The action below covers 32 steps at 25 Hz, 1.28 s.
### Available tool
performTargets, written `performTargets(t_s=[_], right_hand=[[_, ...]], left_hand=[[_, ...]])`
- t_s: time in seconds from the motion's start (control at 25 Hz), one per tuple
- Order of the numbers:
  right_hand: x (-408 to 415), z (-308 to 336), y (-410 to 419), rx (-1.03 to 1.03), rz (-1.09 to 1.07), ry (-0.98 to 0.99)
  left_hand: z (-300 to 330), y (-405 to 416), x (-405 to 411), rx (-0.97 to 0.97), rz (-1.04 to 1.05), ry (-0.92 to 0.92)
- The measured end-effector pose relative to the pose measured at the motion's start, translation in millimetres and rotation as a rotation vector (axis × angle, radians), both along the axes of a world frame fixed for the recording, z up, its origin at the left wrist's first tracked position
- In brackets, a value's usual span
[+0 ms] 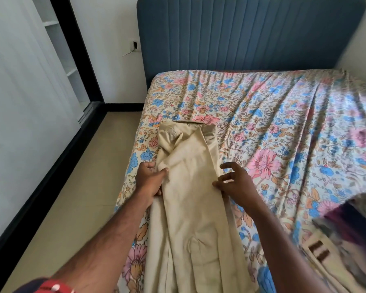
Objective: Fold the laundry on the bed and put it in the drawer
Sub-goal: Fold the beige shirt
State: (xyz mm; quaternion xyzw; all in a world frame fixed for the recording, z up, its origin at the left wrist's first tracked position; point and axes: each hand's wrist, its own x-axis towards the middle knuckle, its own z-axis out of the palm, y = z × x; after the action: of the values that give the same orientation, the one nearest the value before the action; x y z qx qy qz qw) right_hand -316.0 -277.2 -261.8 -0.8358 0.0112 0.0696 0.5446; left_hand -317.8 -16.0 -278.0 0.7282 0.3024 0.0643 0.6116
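Shirt [190,187] lies between both hands' fingers [226,176].

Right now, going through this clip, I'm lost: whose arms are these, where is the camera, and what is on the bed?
No machine here: a person wears a wide-angle camera on the head, looking down at their own bare hands. A beige shirt lies lengthwise on the floral bedsheet, collar toward the blue headboard. The left hand grips the shirt's left edge; the right hand, fingers spread, touches its right edge. More laundry, blurred, sits at lower right.
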Motion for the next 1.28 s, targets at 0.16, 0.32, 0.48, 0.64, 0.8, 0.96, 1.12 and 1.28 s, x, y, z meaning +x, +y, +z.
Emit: performTargets(t_s=[0.16,0.32,0.48,0.64,0.8,0.96,1.12,1.28], right_hand=[[-53.5,10.6,-11.2,-0.015,0.061,0.135],[-119.2,4.8,-10.9,-0.113,0.135,0.24],[-172.0,10.4,-14.2,-0.075,0.172,0.294],[-207.5,17.0,-24.7,-0.103,0.16,0.216],[-226.0,14.3,-35.8,-0.249,0.167,0.111],[-238.5,4.7,-66.4,-0.614,0.416,-0.187],[-251.2,-0.5,-92.9,-0.849,0.744,-0.283],[-240.3,-6.4,-96.2,-1.048,0.868,-0.423]], left_hand=[[7.2,-4.0,-49.6,-0.131,-0.076,0.092],[3.2,-26.6,-115.2,-0.155,-0.21,0.14],[2.6,-46.2,-162.5,-0.126,-0.16,0.082],[-2.1,-61.4,-213.6,-0.067,-0.225,-0.012],[-3.5,-43.3,-248.1,0.122,-0.376,-0.209],[-3.2,17.4,-266.2,1.257,-0.926,-0.266],[-3.0,26.0,-279.7,1.493,-1.348,-0.165],[-2.6,22.6,-274.0,1.342,-1.362,-0.122]])
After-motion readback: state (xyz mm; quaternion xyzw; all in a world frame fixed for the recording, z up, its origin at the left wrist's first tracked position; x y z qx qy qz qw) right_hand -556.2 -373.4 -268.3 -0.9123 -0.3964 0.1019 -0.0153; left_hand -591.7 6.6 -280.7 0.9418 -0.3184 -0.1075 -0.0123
